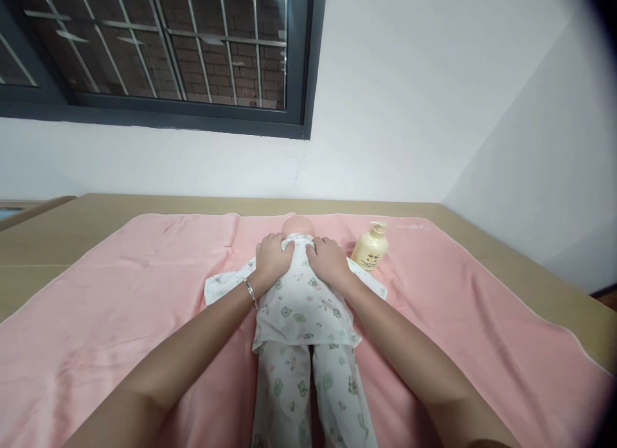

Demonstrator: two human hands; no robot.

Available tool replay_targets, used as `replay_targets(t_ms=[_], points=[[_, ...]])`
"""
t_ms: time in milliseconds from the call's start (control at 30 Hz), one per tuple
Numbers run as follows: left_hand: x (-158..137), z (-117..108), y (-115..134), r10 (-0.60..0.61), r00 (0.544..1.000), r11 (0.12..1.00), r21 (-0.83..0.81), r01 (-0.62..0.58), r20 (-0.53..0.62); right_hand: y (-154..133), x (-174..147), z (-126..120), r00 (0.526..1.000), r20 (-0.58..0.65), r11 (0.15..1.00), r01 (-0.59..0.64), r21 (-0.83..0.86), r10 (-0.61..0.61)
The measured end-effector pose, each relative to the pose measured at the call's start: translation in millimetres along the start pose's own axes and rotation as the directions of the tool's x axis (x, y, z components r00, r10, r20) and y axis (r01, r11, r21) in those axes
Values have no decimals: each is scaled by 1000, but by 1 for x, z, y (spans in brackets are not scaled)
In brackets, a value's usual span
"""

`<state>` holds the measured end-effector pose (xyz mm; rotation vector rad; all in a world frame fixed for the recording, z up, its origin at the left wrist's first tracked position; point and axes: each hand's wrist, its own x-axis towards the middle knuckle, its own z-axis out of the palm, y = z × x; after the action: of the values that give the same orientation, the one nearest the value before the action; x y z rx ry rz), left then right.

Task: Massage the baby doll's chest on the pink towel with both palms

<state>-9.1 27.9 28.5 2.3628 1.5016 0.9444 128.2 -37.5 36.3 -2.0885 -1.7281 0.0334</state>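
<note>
A baby doll in a white top [308, 306] and matching trousers [284, 377], printed with small green figures, lies stretched out with its bald head [297, 225] at the far end. No face shows. My left hand [274, 258] is curled over the doll's left-side shoulder in view, thumb on the upper torso. On the opposite shoulder, my right hand [328, 258] grips in the same way. Both sets of fingertips are partly hidden beyond the shoulders. The sleeves spread out to either side, and a silver bracelet [250, 294] circles my left wrist.
Beneath the doll a pink cloth [144, 306] covers much of a tan surface [110, 210]. A yellow pump bottle [372, 247] stands right of the doll, close to its sleeve. Behind are a white wall [385, 114] and a dark-framed barred window [193, 107].
</note>
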Motion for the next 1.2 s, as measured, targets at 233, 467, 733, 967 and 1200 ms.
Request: replay_targets(t_ms=[233,467,733,967,1200], points=[[-14,4,7,30,998,889,-455,-55,-63,-8,-27,9,849,-107,848,525,74,-517],[-21,12,-2,3,997,912,-410,-36,-81,8,-21,13,936,-197,926,327,189,-291],[-29,10,-8,91,996,992,-86,-92,-13,2,-13,7,994,-87,998,68,-7,-69],[-24,11,-6,163,986,979,-122,-165,-24,11,-5,7,993,-23,993,115,-19,-116],[-33,12,-5,240,960,955,-142,-260,-147,13,-12,11,942,-164,956,291,-34,-293]])
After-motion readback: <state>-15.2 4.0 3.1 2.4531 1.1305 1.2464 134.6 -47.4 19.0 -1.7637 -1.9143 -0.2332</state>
